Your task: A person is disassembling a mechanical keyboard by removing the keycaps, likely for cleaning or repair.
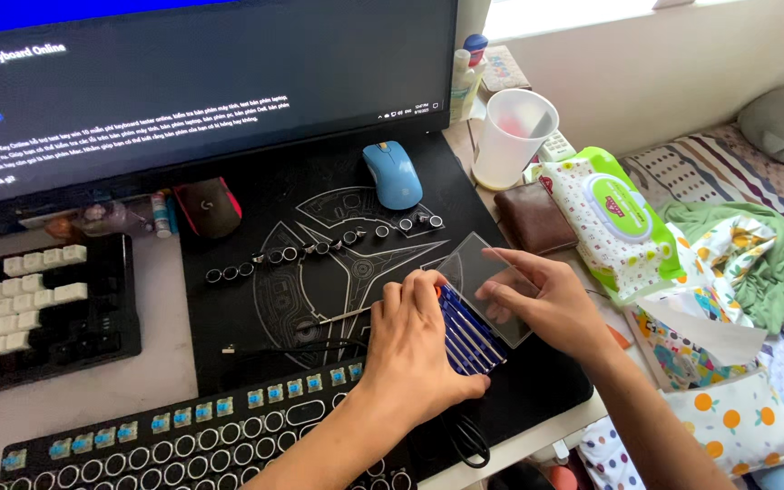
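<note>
Nearest the lens, a keyboard (201, 436) with its caps stripped off lies at the front edge of the black desk mat (319, 227), the landmark for everything else. On the mat's right half sits a small screwdriver case (469, 340) with a row of blue-handled drivers inside. Its clear lid (483, 272) is tipped up and back over the drivers. The right hand (551, 304) has fingers closed on that lid's edge, thumb under and fingers on top. The left hand (415, 349) rests over the case's left end, fingertips pinched on one driver whose thin shaft (342, 316) points left across the mat. Judging by looks, the lid is light, stiff, slick plastic, best taken by its edges; the drivers look slim and easy to roll, best gripped at the handle. Past the mat's right rear corner stands a white cup (512, 136); its contents cannot be made out. Loose keycaps (319, 247) line the mat's middle.
</note>
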